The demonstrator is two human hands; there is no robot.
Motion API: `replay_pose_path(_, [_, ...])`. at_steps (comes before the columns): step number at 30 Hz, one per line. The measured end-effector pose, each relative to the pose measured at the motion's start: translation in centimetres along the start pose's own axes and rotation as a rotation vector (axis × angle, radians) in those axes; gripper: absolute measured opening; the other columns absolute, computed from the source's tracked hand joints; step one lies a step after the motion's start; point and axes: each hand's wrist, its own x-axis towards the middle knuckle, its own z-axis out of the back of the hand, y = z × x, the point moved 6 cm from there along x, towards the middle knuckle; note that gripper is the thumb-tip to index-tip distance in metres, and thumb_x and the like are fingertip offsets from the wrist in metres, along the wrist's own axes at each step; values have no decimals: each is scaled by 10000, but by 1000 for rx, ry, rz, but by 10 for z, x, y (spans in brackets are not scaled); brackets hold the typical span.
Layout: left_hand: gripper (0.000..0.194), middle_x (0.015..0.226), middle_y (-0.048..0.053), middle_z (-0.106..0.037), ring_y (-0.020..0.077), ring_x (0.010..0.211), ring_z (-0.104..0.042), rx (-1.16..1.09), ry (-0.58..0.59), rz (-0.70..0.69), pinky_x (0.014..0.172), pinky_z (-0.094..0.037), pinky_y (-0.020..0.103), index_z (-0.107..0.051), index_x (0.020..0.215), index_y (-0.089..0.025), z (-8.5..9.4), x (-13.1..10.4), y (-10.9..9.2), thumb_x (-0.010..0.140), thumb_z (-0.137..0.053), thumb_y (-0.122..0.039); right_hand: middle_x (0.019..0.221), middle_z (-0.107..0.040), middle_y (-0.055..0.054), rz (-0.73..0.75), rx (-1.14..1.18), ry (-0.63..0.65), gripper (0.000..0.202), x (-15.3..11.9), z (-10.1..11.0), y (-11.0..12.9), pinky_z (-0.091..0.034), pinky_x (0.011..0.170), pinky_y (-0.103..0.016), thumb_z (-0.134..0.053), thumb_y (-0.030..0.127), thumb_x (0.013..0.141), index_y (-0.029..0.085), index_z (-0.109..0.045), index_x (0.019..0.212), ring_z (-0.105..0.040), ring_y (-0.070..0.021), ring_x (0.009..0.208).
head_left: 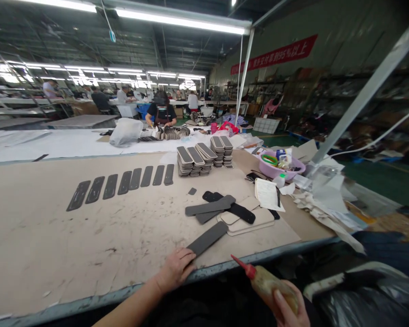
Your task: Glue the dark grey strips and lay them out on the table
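Two hands are at work. Your right hand (288,302) is closed around one bottle (271,286) with a red nozzle (247,268), held in front of the table's near edge. Your left hand (179,268) has its bent fingers on the near end of one dark grey strip (209,238), lying on the table (139,240); you cannot tell from this view whether they pinch it.

The strip's long axis runs diagonally — near left, under your fingers, to far right. The bottle slants the other way, its nozzle pointing away from you and to the left, the tip by the table edge.

Eight dark pieces (110,186) lie apart in a row on the left, their long axes running away from you and leaning right at the far ends. Five stacks of pale-edged pieces (195,156) stand beyond — three in front, two behind to the right. One small dark scrap (192,191) lies in front of them.

Just past your strip, other grey and black strips (238,211) overlap pale panels (259,220); the overlap hides their exact number. To their right are one open notebook (267,194) and one purple basin (279,170).
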Motion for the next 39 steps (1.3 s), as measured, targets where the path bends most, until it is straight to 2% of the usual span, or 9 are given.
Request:
replay_pose_path(3, [259, 1059, 117, -675, 190, 969, -639, -48, 3, 42, 869, -558, 317, -637, 1121, -150, 2, -15, 9, 941, -476, -243, 917, -652, -24, 49, -106, 33, 642, -10, -23, 3, -531, 707, -298, -794, 534, 596, 221, -518, 1084, -629, -219, 829])
replay_pose_path(5, [253, 1052, 107, -681, 181, 982, -640, -55, 19, 57, 877, -557, 299, -652, 1105, -159, 4, -22, 12, 946, -463, -214, 920, -644, -20, 116, -220, 84, 602, -18, -43, 8, -522, 730, -286, -781, 530, 612, 213, -537, 1061, -620, -203, 825])
replay_pose_path(10, [242, 988, 95, -684, 192, 957, -626, -33, 91, 61, 875, -552, 333, -678, 1038, -176, 4, -15, 5, 932, -461, -192, 934, -649, -38, 258, -301, 198, 515, -30, -83, 20, -527, 728, -304, -765, 506, 632, 202, -564, 997, -621, -220, 834])
replay_pose_path(14, [243, 1042, 109, -647, 208, 976, -596, -24, 44, 81, 885, -536, 371, -693, 939, -180, 14, -11, 2, 918, -452, -173, 931, -647, -36, 301, -305, 205, 489, -29, -92, 15, -524, 742, -316, -757, 493, 658, 204, -571, 1005, -622, -225, 828])
replay_pose_path(17, [237, 994, 119, -648, 206, 930, -595, -17, -15, 116, 855, -539, 377, -688, 978, -166, 26, -22, 8, 917, -459, -167, 936, -637, -38, 397, -363, 276, 426, -30, -100, 13, -518, 747, -327, -729, 464, 715, 209, -569, 1016, -618, -220, 821])
replay_pose_path(21, [253, 989, 110, -658, 190, 915, -597, -58, 61, 93, 830, -540, 343, -684, 1028, -171, 29, -39, 15, 931, -450, -166, 931, -594, -45, 629, -485, 342, 311, -42, -120, 22, -504, 745, -341, -673, 420, 794, 216, -565, 1002, -584, -212, 833])
replay_pose_path(24, [266, 1032, 113, -657, 189, 936, -602, -62, 92, 94, 854, -532, 342, -679, 1053, -171, 27, -44, 18, 947, -436, -196, 938, -567, -46, 738, -522, 401, 250, -52, -136, 25, -496, 738, -335, -648, 373, 830, 222, -557, 1008, -564, -203, 842])
replay_pose_path(29, [262, 1002, 99, -669, 175, 917, -601, -48, 101, 63, 873, -518, 335, -678, 1023, -161, 24, -41, 16, 958, -427, -195, 949, -545, -52, 809, -554, 497, 218, -60, -150, 23, -494, 753, -341, -629, 304, 857, 224, -537, 1038, -551, -203, 869])
replay_pose_path(39, [266, 992, 103, -672, 176, 917, -590, -83, 112, 71, 844, -523, 315, -687, 1021, -160, 21, -43, 19, 953, -431, -186, 945, -559, -62, 833, -606, 527, 175, -59, -162, 15, -526, 769, -371, -581, 293, 882, 232, -532, 1039, -574, -214, 877])
